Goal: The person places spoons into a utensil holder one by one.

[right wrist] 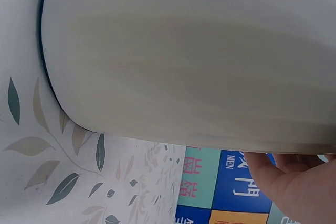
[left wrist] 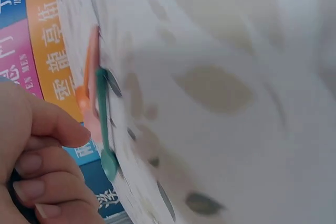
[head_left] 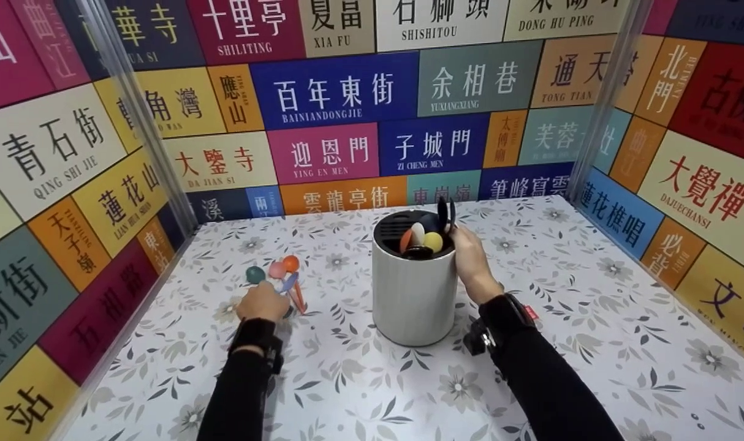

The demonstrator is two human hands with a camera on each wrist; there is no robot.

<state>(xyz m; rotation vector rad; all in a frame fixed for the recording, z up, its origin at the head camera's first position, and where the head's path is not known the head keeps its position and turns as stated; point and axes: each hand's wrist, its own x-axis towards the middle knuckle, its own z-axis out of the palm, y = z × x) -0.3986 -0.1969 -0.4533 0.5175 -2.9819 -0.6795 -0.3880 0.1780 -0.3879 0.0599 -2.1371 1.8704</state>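
Observation:
My right hand (head_left: 475, 260) grips the right side of a white cylindrical utensil holder (head_left: 413, 300); its fingers (right wrist: 273, 171) curl round the far wall in the right wrist view. Out of the holder's black slotted top stick black utensils (head_left: 447, 214) and a yellow rounded head (head_left: 433, 241), beside white and orange ones. My left hand (head_left: 263, 302) is low over the table, fingers curled, with a blue-purple spoon (head_left: 290, 282) at its fingertips; its handle is mostly hidden. Just beyond lie a teal spoon (left wrist: 105, 129), a pink spoon (head_left: 277, 269) and an orange spoon (head_left: 291, 264).
The table (head_left: 360, 392) has a white floral cover. Walls of coloured sign panels (head_left: 335, 92) enclose it at the back and both sides. Clear corner strips (head_left: 157, 135) stand where the walls meet.

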